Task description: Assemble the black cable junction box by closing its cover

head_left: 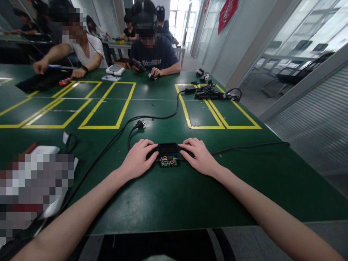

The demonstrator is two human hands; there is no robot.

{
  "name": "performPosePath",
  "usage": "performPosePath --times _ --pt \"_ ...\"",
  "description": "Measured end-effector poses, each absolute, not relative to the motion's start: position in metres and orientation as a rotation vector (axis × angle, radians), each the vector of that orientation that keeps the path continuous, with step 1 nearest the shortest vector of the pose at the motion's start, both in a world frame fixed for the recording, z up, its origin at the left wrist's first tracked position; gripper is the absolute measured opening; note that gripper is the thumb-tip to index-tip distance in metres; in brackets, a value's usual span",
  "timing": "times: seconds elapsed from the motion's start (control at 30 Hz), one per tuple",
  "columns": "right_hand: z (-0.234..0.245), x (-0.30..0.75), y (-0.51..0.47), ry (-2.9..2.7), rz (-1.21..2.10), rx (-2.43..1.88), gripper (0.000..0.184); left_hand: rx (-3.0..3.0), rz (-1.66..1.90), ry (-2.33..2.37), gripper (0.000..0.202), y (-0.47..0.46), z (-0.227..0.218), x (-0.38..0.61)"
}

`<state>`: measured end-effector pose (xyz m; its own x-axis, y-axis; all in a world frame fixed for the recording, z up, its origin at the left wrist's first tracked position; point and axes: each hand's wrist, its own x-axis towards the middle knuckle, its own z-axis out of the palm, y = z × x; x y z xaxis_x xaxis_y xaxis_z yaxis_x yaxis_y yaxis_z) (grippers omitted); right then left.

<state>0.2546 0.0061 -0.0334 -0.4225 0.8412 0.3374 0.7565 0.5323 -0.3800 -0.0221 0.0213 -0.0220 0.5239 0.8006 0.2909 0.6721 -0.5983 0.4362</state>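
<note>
A small black power adapter point(168, 153) lies on the green table point(168, 195) in front of me, its case opened so a circuit board with coloured parts shows at the near side. My left hand point(138, 158) rests flat on the table against the adapter's left end, fingers stretched toward it. My right hand point(198, 156) lies the same way at its right end, fingertips touching the case. Neither hand is wrapped round anything. A black cable point(250, 146) runs from the adapter to the right.
A black cord with a plug point(139, 125) curls behind the adapter. Yellow tape rectangles point(108, 105) mark the table. More black adapters and cables point(214, 94) lie at the back right. Two people point(152, 50) work at the far side. White items point(45, 149) lie at left.
</note>
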Motion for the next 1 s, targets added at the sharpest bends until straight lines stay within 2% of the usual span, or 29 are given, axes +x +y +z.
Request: performPosePath --times 0.23,0.57,0.9,1.0 --pt "-0.033 0.251 0.005 -2.292 0.303 -1.290 0.021 2.362 0.800 1.243 0.022 0.020 -0.025 -0.017" --pt "-0.036 0.250 0.006 -2.243 0.316 -1.287 0.021 2.174 0.809 1.317 0.024 0.018 -0.023 -0.013" --pt "-0.035 0.246 0.003 -1.861 0.781 -1.177 0.015 1.836 0.940 1.136 0.029 0.020 -0.021 -0.015" --pt "-0.030 0.243 0.001 -1.822 0.830 -1.205 0.019 1.820 0.917 1.118 0.031 0.019 -0.022 -0.016"
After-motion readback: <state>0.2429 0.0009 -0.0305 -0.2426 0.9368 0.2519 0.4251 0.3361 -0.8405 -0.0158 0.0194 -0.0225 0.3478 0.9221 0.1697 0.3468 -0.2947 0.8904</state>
